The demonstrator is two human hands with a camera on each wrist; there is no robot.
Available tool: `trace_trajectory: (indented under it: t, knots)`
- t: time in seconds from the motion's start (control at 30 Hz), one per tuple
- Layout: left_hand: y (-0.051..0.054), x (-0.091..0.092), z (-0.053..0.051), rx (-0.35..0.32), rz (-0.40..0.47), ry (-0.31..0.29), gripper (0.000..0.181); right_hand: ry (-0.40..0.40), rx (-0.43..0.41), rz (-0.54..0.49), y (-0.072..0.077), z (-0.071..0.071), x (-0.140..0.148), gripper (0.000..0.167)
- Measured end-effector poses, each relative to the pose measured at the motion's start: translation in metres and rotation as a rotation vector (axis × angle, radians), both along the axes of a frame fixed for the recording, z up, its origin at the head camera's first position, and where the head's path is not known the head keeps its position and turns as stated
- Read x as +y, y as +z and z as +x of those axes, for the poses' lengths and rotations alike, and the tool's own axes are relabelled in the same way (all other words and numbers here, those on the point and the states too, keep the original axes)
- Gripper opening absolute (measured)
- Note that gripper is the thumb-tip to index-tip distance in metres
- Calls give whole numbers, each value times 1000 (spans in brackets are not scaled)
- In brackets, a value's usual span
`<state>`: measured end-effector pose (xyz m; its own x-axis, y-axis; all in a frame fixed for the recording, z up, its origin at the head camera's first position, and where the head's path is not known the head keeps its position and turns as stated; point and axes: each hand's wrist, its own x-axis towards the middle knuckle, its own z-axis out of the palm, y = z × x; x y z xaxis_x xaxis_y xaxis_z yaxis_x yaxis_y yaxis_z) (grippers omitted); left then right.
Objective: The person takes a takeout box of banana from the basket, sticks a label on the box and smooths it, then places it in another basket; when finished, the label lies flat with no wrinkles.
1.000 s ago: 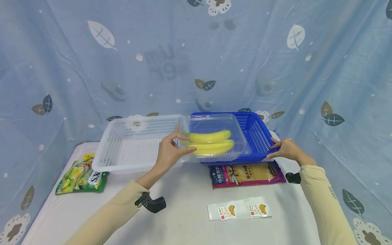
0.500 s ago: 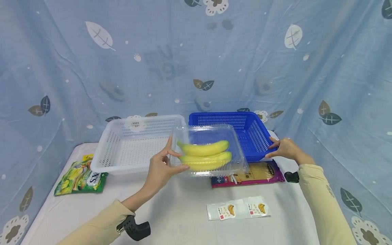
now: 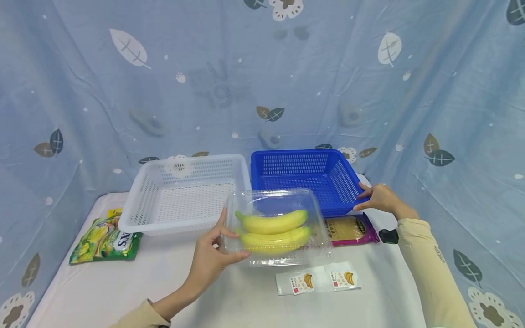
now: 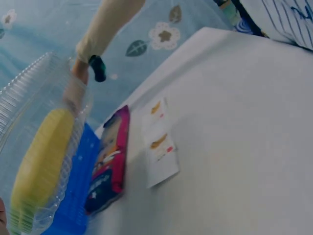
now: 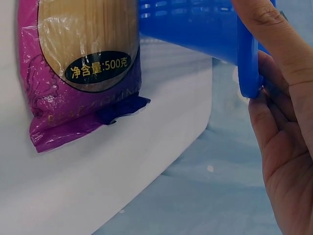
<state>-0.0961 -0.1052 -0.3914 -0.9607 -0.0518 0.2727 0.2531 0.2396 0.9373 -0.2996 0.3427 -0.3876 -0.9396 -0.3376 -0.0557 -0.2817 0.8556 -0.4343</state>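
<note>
A clear plastic clamshell box (image 3: 321, 239) with two yellow bananas (image 3: 272, 224) in it is gripped at its left side by my left hand (image 3: 207, 259), thumb in front. The box is above the table, in front of the blue basket (image 3: 292, 163). My right hand (image 3: 383, 200) pinches that basket's right rim between thumb and fingers, as the right wrist view shows up close. Under the basket's front edge lies a purple packet of dry noodles (image 3: 348, 229), its left part behind the box. In the left wrist view the box (image 4: 73, 93) fills the left side; only a sliver of the hand shows.
A white basket (image 3: 188, 223) stands left of the blue one. Beside it lies a green snack bag (image 3: 104, 241) over something yellow. A strip with two banana stickers (image 3: 324, 278) lies on the white table (image 3: 254, 305) in front. A blue patterned curtain (image 3: 229, 82) surrounds the table.
My left hand has brought the box with the bananas from over the blue basket toward me, uncovering the basket's inside. The right hand keeps its hold on the rim.
</note>
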Motion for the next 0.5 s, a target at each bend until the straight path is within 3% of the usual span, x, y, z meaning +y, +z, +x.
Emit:
trace_trajectory:
  t: [0.3,0.5]
  knots:
    - [-22,-3,31,43,15,35,39,1,-12,11,-1,-1,-1,60]
    - [-37,-11,44,38,13,70,40,-12,-13,2,-3,-1,1,62]
